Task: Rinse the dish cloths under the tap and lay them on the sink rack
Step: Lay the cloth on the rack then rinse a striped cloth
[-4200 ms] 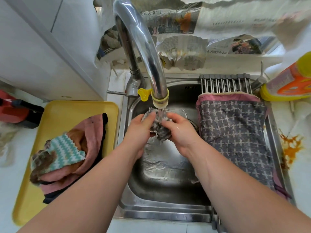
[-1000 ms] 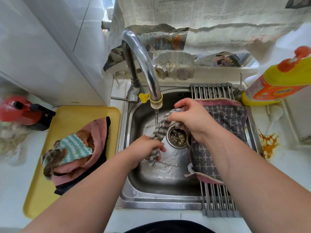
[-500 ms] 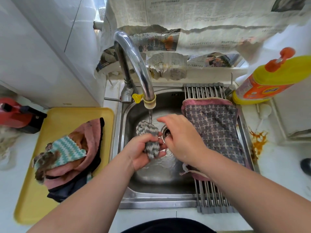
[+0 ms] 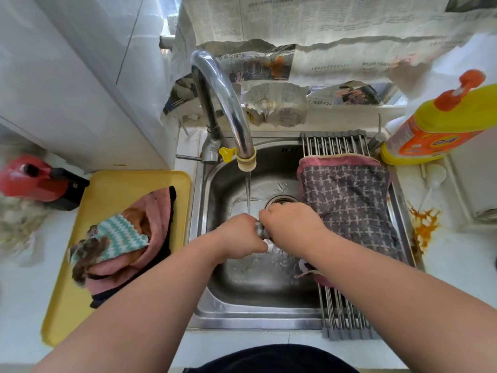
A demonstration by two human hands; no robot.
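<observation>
Both hands have closed in on each other since half a second back, so the grey striped cloth (image 4: 259, 229) that was bunched up in plain sight is now almost swallowed between them. Nearest the camera is the front rim of the steel sink (image 4: 255, 319), with the bare bars of the rack (image 4: 347, 319) sticking out over the rim at the right. A bit further in, low over the basin, the left grip (image 4: 239, 236) and right grip (image 4: 293, 227) are both clenched round that cloth, knuckles up and touching each other, with only a sliver of grey and a little white bit showing in the gap. The thin stream of water (image 4: 248, 192) lands right where the two fists meet. Off to the left, a yellow tray (image 4: 113, 189) sits on the tabletop with a heap of cloths (image 4: 126, 238) on it, pink, dark and a teal zigzag one on top. On the right a grey cross-patterned cloth (image 4: 349, 208) with a pink edge is spread flat on the rack, its near end drooping into the basin. Just past the hands is the drain (image 4: 282, 200), then the curved tap (image 4: 228, 103) running. A yellow and orange bottle (image 4: 435, 130) stands at the far right, and newspaper (image 4: 322, 22) covers the back wall.
</observation>
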